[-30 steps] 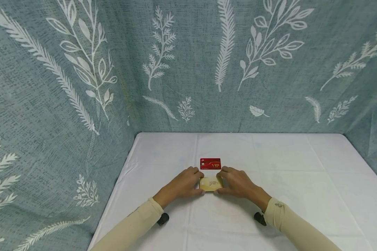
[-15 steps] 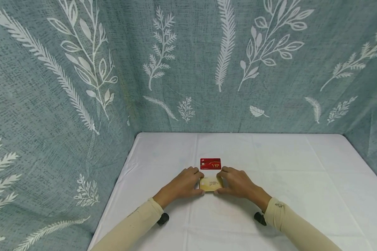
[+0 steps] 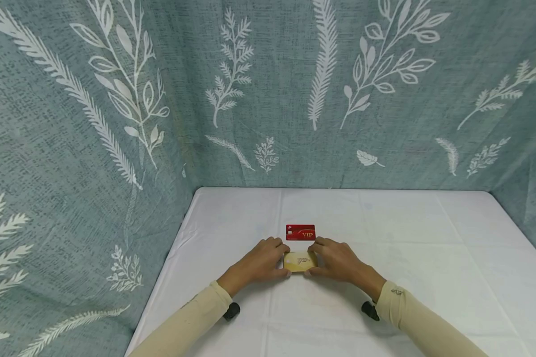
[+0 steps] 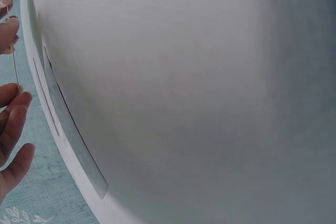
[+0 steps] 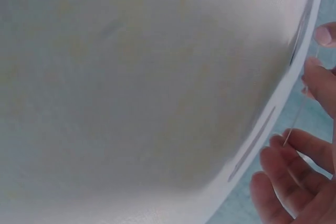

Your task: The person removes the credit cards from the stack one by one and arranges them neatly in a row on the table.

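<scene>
A gold card [image 3: 300, 262] is held flat between both hands by its short ends. My left hand [image 3: 265, 259] pinches its left end, thumb at the near corner and fingers at the far one. At the right end, my right hand [image 3: 337, 260] grips it the same way. Edge-on in the left wrist view, the gold card [image 4: 15, 69] is raised over the table. A red card [image 3: 300, 232] marked VIP lies just beyond the hands. Another flat piece [image 4: 76, 135], greyish, lies on the table in the left wrist view, hidden in the head view.
A white cloth [image 3: 411, 267] covers the table. Dark objects sit under the left wrist [image 3: 232, 311] and right wrist [image 3: 369, 311]. A green curtain [image 3: 286, 89] with white leaf prints hangs behind and at the left.
Both hands hold the gold card in nearly the same place throughout. The head view has shifted very slightly.
</scene>
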The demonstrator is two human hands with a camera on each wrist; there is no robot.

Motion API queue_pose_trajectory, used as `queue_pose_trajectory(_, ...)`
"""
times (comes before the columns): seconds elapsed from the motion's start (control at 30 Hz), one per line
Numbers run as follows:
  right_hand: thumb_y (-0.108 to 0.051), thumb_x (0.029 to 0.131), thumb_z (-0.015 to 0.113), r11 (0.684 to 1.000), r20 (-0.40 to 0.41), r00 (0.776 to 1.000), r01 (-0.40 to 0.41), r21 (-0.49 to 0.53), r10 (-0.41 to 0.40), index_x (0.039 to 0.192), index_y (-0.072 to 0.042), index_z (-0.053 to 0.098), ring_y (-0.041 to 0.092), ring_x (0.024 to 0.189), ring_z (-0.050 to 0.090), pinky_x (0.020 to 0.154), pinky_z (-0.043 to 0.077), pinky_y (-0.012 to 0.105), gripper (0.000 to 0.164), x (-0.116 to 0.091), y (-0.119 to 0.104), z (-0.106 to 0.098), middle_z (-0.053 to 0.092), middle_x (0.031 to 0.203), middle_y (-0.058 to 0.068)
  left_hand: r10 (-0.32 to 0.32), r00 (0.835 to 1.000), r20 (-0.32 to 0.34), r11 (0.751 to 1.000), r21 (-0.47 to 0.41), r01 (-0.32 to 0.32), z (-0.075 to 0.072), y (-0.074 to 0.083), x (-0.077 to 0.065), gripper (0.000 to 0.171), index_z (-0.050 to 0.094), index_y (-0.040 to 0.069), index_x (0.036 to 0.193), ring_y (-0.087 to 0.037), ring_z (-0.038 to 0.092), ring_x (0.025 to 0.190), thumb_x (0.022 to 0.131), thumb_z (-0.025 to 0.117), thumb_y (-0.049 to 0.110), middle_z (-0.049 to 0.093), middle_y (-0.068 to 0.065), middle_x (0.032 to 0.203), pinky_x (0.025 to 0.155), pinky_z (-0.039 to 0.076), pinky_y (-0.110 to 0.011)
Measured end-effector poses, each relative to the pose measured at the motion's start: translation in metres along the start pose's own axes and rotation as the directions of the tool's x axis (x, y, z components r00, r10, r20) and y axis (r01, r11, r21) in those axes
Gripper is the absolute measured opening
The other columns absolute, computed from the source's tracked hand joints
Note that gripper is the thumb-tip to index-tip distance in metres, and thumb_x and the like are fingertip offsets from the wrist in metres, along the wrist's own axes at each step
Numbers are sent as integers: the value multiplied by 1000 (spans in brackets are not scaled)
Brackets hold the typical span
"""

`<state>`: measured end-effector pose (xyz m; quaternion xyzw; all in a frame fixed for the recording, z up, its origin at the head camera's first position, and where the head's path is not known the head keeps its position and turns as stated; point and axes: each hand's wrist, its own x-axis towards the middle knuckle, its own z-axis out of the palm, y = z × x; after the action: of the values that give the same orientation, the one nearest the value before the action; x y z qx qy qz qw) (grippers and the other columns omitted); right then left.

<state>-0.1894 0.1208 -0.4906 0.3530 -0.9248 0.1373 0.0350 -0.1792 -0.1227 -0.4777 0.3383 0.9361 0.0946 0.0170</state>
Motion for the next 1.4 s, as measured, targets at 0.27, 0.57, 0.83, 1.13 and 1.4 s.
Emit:
queue_pose_trajectory(0.27, -52, 77, 83, 1000, 22, 1000, -4, -6, 4, 109, -12, 72, 13, 87, 63, 62, 51, 27, 53, 2, 0, -2, 68, 105, 1, 10, 1000, 0, 1000, 3, -10, -1, -1, 0, 51, 67, 7, 122, -14, 53, 92, 87, 77, 43, 65, -4, 109, 83, 48, -31)
queue_pose_trajectory(0.57, -53, 76, 84, 1000, 26, 1000, -2, -10, 2, 109, -12, 72, 13, 86, 63, 62, 51, 27, 54, 3, 1, -2, 68, 103, 1, 8, 1000, 12, 1000, 3, -8, 0, -2, 0, 51, 67, 7, 122, -15, 55, 95, 88, 75, 44, 65, -4, 110, 84, 48, -32)
queue_pose_trajectory(0.83, -50, 76, 84, 1000, 29, 1000, 0, 1, 0, 108, -12, 73, 11, 84, 60, 62, 50, 26, 51, 3, 2, -1, 68, 102, 1, -3, 1000, 28, 1000, -3, 3, 0, -2, 0, 51, 67, 8, 124, -15, 54, 96, 89, 74, 44, 65, -3, 111, 85, 48, -32)
queue_pose_trajectory(1.13, -48, 77, 84, 1000, 45, 999, -5, 6, 5, 110, -11, 73, 14, 88, 63, 65, 53, 29, 50, 3, -1, -1, 69, 106, 2, 2, 1000, 26, 1000, -7, -2, 1, -3, -1, 50, 67, 8, 121, -15, 52, 92, 88, 74, 45, 65, -2, 107, 81, 46, -30)
queue_pose_trajectory(1.4, -47, 78, 84, 1000, 64, 998, -17, 1, 17, 111, -11, 73, 16, 92, 64, 66, 54, 31, 50, 4, -3, -2, 69, 108, 3, 5, 1000, 20, 1000, -8, -5, 2, -4, -2, 49, 68, 9, 120, -16, 53, 93, 87, 75, 45, 65, -2, 107, 82, 47, -31)
